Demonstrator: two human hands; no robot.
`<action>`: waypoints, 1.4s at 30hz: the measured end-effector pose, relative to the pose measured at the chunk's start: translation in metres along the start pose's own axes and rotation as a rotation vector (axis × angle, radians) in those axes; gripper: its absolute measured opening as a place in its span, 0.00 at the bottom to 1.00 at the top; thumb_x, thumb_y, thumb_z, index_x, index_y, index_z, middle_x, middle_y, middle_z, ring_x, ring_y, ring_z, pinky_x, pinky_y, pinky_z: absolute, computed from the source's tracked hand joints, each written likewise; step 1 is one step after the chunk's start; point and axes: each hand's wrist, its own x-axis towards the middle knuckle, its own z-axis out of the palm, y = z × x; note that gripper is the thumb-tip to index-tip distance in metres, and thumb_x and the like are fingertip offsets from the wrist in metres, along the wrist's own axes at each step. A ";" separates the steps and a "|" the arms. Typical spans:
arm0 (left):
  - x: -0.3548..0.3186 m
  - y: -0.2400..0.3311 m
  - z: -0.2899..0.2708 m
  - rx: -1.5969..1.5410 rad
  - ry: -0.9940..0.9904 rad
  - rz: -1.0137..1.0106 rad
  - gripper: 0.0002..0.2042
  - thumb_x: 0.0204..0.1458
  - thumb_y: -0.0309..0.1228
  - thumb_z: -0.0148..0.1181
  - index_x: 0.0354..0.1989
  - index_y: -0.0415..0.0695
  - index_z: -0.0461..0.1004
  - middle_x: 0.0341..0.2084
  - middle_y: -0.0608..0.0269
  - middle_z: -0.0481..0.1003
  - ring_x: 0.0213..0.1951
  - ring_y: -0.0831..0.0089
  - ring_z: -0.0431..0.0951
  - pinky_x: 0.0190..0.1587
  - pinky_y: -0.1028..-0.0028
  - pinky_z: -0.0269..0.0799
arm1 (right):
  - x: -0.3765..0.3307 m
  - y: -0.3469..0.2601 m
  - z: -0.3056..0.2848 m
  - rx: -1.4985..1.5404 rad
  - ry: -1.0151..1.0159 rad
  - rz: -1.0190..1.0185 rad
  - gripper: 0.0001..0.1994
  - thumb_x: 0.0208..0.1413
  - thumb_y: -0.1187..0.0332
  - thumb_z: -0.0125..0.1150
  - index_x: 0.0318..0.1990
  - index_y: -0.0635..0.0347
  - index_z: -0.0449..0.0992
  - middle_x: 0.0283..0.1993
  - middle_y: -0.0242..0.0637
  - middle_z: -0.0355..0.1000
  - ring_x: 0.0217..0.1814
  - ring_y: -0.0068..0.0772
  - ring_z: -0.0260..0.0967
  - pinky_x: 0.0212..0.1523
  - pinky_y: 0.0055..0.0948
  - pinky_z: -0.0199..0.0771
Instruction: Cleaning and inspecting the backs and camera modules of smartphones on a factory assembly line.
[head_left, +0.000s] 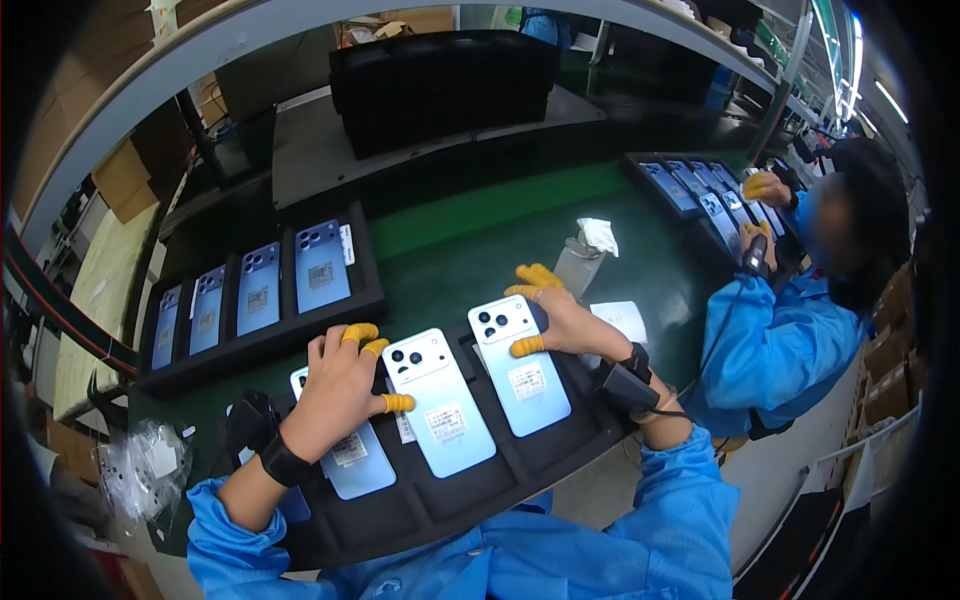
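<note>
My left hand (335, 395), with yellow finger cots, is spread over a light blue smartphone (368, 475) in a black tray (455, 505), hiding much of it. Its thumb reaches the left edge of a second smartphone (455, 450) in the middle, which lies camera side up with a white label. Farther right is a third smartphone (535, 405), labelled the same way. The thumb of my right hand (572, 325) rests on its right edge near the cameras, while the other fingers extend past its top corner, apart from the thumb.
Another black tray (375, 295) with several blue phones stands at the left. Beyond my right hand are a clear container (580, 262) with white tissue and a white paper (620, 320). A co-worker (785, 330) in blue handles phones at the right. Plastic bags (145, 465) lie lower left.
</note>
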 end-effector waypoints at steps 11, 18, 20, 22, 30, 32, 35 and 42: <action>-0.043 0.028 -0.003 -0.523 0.334 0.186 0.38 0.40 0.32 0.70 0.59 0.36 0.56 0.50 0.47 0.68 0.46 0.54 0.74 0.49 0.65 0.70 | -0.066 -0.060 -0.033 0.557 0.072 -0.076 0.39 0.40 0.66 0.72 0.61 0.56 0.58 0.61 0.42 0.59 0.62 0.40 0.57 0.62 0.37 0.54; -0.065 0.040 0.003 -0.647 0.372 0.256 0.29 0.39 0.28 0.70 0.51 0.36 0.66 0.31 0.54 0.75 0.30 0.60 0.77 0.34 0.71 0.74 | -0.104 -0.056 -0.020 0.453 0.243 -0.226 0.39 0.35 0.71 0.76 0.59 0.58 0.62 0.58 0.38 0.62 0.56 0.30 0.62 0.52 0.28 0.66; -0.066 0.034 0.007 -0.620 0.340 0.314 0.34 0.39 0.27 0.71 0.57 0.41 0.61 0.33 0.55 0.75 0.33 0.63 0.77 0.37 0.71 0.73 | -0.113 -0.054 -0.019 0.430 0.244 -0.219 0.39 0.36 0.71 0.76 0.59 0.58 0.62 0.59 0.38 0.62 0.57 0.30 0.62 0.52 0.28 0.65; -0.067 0.031 0.008 -0.590 0.283 0.396 0.39 0.39 0.25 0.70 0.62 0.45 0.55 0.35 0.56 0.75 0.34 0.64 0.78 0.40 0.72 0.73 | -0.119 -0.053 -0.018 0.443 0.234 -0.214 0.40 0.36 0.73 0.75 0.60 0.58 0.60 0.60 0.38 0.61 0.57 0.29 0.61 0.53 0.29 0.65; -0.047 0.038 0.004 -0.800 0.338 0.121 0.45 0.45 0.22 0.63 0.67 0.41 0.37 0.29 0.57 0.74 0.27 0.71 0.75 0.35 0.75 0.73 | -0.086 -0.074 -0.018 0.543 0.380 -0.047 0.43 0.40 0.77 0.68 0.65 0.58 0.52 0.36 0.36 0.74 0.37 0.22 0.71 0.39 0.24 0.69; -0.037 0.035 0.005 -0.889 0.335 0.029 0.44 0.46 0.24 0.62 0.67 0.39 0.35 0.26 0.58 0.72 0.26 0.73 0.75 0.32 0.77 0.73 | -0.068 -0.073 -0.016 0.337 0.419 -0.025 0.41 0.42 0.75 0.67 0.65 0.59 0.52 0.30 0.35 0.72 0.31 0.23 0.70 0.34 0.25 0.68; -0.015 0.037 -0.006 -0.814 0.253 -0.144 0.43 0.46 0.30 0.64 0.66 0.37 0.40 0.24 0.59 0.72 0.24 0.73 0.74 0.29 0.77 0.71 | -0.040 -0.071 -0.006 0.039 0.498 0.031 0.36 0.46 0.69 0.63 0.63 0.63 0.55 0.17 0.36 0.65 0.18 0.30 0.66 0.23 0.27 0.64; 0.013 0.031 -0.010 -0.748 0.107 -0.104 0.25 0.56 0.33 0.53 0.61 0.40 0.58 0.26 0.63 0.72 0.26 0.79 0.71 0.32 0.79 0.69 | -0.016 -0.084 -0.004 0.025 0.360 -0.048 0.23 0.54 0.63 0.57 0.57 0.59 0.66 0.19 0.41 0.70 0.22 0.37 0.71 0.26 0.30 0.67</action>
